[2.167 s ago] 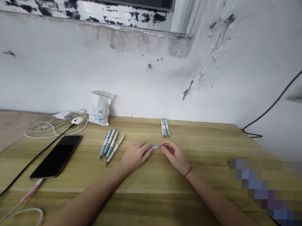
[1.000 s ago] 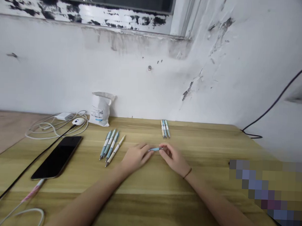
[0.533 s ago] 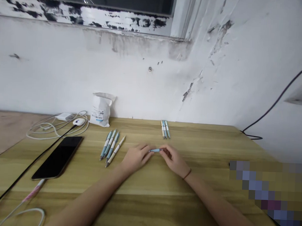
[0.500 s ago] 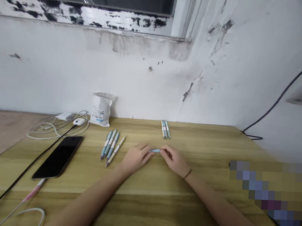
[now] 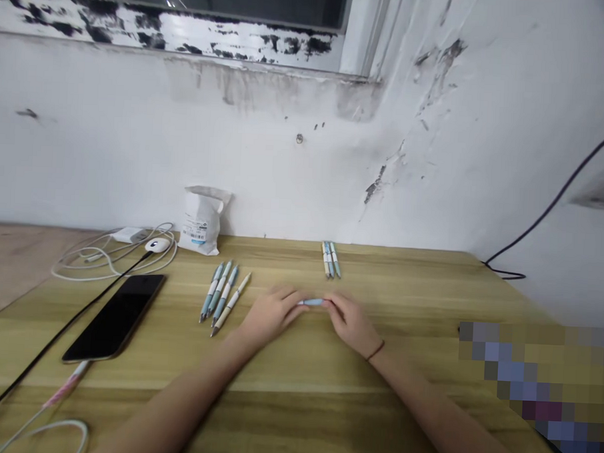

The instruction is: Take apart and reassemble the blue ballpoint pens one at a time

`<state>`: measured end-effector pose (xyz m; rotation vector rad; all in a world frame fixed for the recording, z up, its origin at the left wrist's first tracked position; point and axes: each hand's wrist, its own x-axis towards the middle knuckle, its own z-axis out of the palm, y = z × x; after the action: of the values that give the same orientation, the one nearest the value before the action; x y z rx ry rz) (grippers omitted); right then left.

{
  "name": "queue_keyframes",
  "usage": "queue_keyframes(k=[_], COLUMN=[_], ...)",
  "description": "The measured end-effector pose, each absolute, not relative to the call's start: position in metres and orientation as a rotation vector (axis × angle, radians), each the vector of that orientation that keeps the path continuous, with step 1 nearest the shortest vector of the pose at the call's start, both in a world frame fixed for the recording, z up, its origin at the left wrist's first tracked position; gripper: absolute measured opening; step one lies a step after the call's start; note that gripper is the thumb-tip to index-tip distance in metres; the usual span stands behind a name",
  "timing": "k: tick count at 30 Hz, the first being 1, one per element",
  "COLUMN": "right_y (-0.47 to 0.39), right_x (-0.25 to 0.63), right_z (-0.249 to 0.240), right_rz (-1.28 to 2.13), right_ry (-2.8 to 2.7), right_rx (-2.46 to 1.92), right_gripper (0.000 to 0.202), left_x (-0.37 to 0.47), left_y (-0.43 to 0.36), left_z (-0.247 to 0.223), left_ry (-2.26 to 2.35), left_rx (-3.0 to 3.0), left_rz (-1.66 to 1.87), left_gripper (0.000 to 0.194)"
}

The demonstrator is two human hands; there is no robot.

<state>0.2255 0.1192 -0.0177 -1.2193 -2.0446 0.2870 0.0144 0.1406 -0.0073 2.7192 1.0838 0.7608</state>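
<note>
The pen (image 5: 313, 302) is lying nearly level at the centre of the frame, spanning the gap between the two hands. The left hand (image 5: 271, 312) is gripping its left end between thumb and fingers, with the palm facing down. The right hand (image 5: 352, 322) is pinching the right end with the fingertips. Both ends are being covered by the fingers, so only the blue middle section is showing. Whether the pen is touching the desk (image 5: 295, 373) cannot be told. The two-ended hold is probably steadying the pen, since support is coming from both sides.

Four pens (image 5: 225, 296) are lying left of centre, just beside the left hand. They are sitting slanted and roughly parallel, apparently so that each is staying within easy reach. Three pens (image 5: 330, 260) are resting close together above centre, near the wall (image 5: 255, 151); their tight alignment is suggesting deliberate grouping, away from the working space.

The phone (image 5: 115, 318) is lying at the lower left, with a white cable (image 5: 69, 384) running to its lower end, presumably for charging. The pouch (image 5: 201, 222) is standing upright at centre left, probably leaning on the wall.
</note>
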Motion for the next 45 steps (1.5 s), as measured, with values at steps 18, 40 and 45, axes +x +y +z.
queue_keyframes(k=[18,40,45], right_y=[0.128,0.172,0.179], right_x=[0.251,0.293,0.276], right_z=[-0.014,-0.031,-0.030], right_rz=[0.039,-0.209,-0.216], right_ry=[-2.109,-1.827,-1.928], right_rx=[-1.257,-2.058,-2.038], right_gripper=[0.021,0.038,0.035], left_x=[0.000,0.014,0.013], left_y=[0.157,0.151,0.153], left_z=[-0.008,-0.015,-0.018], left_ry=[1.120,1.114,1.099], left_rx=[2.163,2.510,2.579], left_rz=[1.077,0.775,0.762], left_gripper=[0.025,0.032,0.029])
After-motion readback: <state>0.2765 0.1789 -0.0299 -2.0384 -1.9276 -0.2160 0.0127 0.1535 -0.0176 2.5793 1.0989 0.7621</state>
